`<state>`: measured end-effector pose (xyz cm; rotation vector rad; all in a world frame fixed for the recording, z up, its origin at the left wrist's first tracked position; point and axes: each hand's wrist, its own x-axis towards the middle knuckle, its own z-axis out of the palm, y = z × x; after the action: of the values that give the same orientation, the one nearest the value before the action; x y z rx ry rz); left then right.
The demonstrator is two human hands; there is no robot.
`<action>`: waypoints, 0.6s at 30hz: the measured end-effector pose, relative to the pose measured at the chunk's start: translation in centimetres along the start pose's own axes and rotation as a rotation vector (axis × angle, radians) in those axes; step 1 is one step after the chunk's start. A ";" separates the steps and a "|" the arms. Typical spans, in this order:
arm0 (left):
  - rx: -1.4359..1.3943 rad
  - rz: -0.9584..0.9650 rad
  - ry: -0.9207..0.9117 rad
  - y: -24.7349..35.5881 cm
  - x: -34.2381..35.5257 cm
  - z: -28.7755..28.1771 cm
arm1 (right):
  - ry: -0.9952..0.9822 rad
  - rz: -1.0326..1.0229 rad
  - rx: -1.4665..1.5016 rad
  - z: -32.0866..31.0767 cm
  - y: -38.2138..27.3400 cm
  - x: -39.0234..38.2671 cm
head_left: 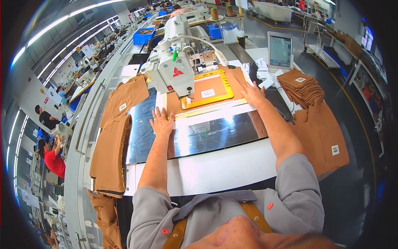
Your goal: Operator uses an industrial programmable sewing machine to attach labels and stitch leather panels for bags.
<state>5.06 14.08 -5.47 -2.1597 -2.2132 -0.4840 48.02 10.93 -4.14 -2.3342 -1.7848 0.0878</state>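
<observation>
- Brown panel (207, 84) lies at the yellow frame (208, 102), back from the bench's (224, 172) near edge.
- Left hand (162, 123) and right hand (254, 95) rest splayed, gripping nothing visible.
- Alignment appears underway; next likely calls for even guidance.

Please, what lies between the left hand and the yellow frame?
In the head view, a stretch of brown cloth lies between the left hand and the yellow frame.

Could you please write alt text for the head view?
A person's left hand and right hand lie spread on either side of a yellow frame over brown fabric, at a white sewing machine. Brown piles lie to both sides; a screen stands at right.
</observation>
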 end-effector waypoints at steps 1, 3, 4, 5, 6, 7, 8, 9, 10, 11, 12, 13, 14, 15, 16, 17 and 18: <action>-0.006 0.001 0.002 0.2 0.0 0.0 | 0.004 0.001 -0.005 -0.1 -0.1 0.1; -0.015 0.096 0.045 0.8 0.0 -0.1 | 0.004 -0.004 -0.025 0.2 0.0 0.3; -0.020 0.102 0.044 1.4 0.0 -0.2 | 0.055 0.012 -0.007 0.7 0.1 0.3; -0.032 0.063 0.039 2.1 0.2 -0.3 | 0.057 0.019 -0.010 1.2 0.2 0.3; -0.042 0.014 0.035 2.4 0.2 -0.3 | 0.097 0.008 0.002 1.5 0.0 0.2; -0.044 0.011 0.035 2.6 0.2 -0.3 | 0.138 -0.002 0.013 1.7 -0.1 0.0; -0.054 0.022 0.025 2.9 0.1 -0.3 | 0.138 -0.004 0.010 1.9 0.1 -0.4; -0.063 0.028 0.021 2.9 0.2 -0.2 | 0.163 -0.037 0.031 1.7 -0.2 -0.8; -0.140 0.042 0.097 2.9 -0.3 0.1 | 0.187 -0.070 0.052 1.4 -0.4 -1.1; -0.141 0.033 0.102 2.2 -0.6 0.0 | 0.188 -0.080 0.051 0.7 -0.4 -1.0; -0.159 0.050 0.136 1.6 -1.0 -0.3 | 0.126 -0.048 0.070 -0.3 -0.1 -1.0; -0.179 0.077 0.160 1.5 -1.7 -0.9 | 0.060 -0.001 0.089 -0.6 1.0 -1.4; -0.272 0.077 0.175 0.9 -2.3 -1.7 | 0.166 -0.031 0.178 -0.6 2.0 -2.0; -0.268 0.071 0.159 -0.1 -3.6 -2.8 | 0.101 -0.062 0.286 -1.6 2.6 -2.5; -0.293 0.146 0.181 -1.9 -5.2 -4.0 | 0.090 -0.134 0.312 -2.5 2.0 -3.8; -0.336 0.243 0.186 -2.2 -6.6 -4.5 | 0.082 -0.176 0.328 -3.7 2.7 -6.0; -0.341 0.245 0.156 -2.2 -8.5 -5.2 | 0.040 -0.162 0.336 -5.0 3.4 -8.6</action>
<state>2.25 4.65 -2.89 -2.4068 -1.8638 -1.0400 49.78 1.18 -0.53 -1.9417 -1.7742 0.2901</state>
